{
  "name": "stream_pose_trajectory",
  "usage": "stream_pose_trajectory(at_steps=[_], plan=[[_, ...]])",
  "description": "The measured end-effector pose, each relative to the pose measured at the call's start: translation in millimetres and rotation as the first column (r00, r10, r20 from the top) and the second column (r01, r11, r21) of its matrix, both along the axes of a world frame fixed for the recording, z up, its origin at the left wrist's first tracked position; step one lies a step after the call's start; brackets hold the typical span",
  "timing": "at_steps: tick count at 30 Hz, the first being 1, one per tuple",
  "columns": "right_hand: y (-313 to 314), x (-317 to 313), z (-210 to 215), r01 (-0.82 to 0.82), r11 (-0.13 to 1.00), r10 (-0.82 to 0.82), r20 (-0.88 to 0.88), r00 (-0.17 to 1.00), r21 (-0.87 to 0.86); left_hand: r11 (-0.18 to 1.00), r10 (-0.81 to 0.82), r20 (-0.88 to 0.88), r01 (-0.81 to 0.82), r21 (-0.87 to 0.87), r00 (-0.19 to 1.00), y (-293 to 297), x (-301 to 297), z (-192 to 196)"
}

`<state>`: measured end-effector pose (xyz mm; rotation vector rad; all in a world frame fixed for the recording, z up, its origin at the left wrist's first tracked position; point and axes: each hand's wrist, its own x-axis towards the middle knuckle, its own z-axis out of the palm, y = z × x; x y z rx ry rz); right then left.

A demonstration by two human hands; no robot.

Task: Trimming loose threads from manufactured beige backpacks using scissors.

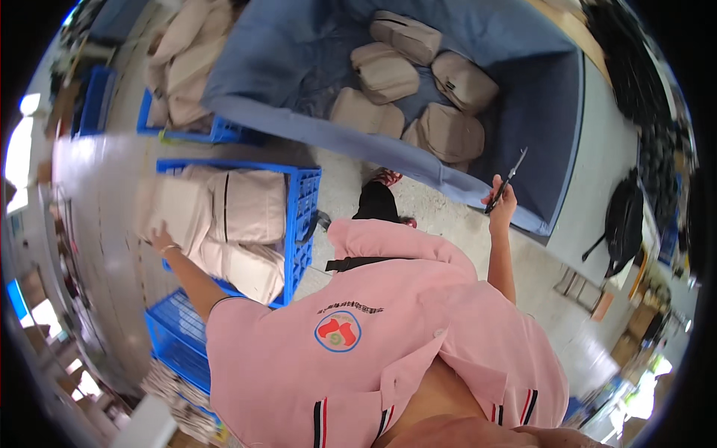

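My left hand [161, 239] grips the near edge of a beige fabric bag [178, 209], its thumb hidden. This bag lies at the left side of a blue plastic crate [301, 231], its outer edge smeared by motion. Beside it in the crate are a beige bag with a dark zip [255, 205] and another beige bag [255, 270]. In my right hand [503, 200] is a pair of scissors [511, 178] with dark handles, blades pointing up and away. That hand is held near the front corner of a large blue-grey fabric-lined bin [441, 173].
Several beige bags [385, 72] lie in the bin ahead. Another blue crate [224, 131] heaped with beige bags [196, 78] stands at the far left. A blue basket [175, 328] is at the near left. On the right, a black bag [624, 224] rests by a grey table [601, 160].
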<state>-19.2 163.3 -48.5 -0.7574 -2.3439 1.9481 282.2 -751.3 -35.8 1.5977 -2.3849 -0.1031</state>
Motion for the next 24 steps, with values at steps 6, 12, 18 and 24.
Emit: stream_pose_trajectory(at_steps=[6,12,18,24], plan=[[16.2,-24.2,5.7,0.036,0.932,-0.058,0.05,0.997,0.362,0.91,-0.097,-0.465,0.267,0.316,0.88,126.8,-173.9,-121.0],[61.7,-36.7,-12.0,0.16,0.762,-0.254,0.063,0.965,0.627,0.67,-0.601,-0.415,0.714,0.205,0.683,293.8,-475.9,-78.2],[91.4,-46.3,-49.7,0.133,0.507,-0.266,0.007,0.964,0.852,0.08,-0.837,-0.303,0.65,0.756,0.455,460.7,-613.7,-221.2],[89.9,-48.5,-62.3,0.091,0.538,-0.365,0.134,0.921,0.838,-0.03,-0.965,-0.127,0.384,0.923,0.23,640.4,-585.6,-416.0]])
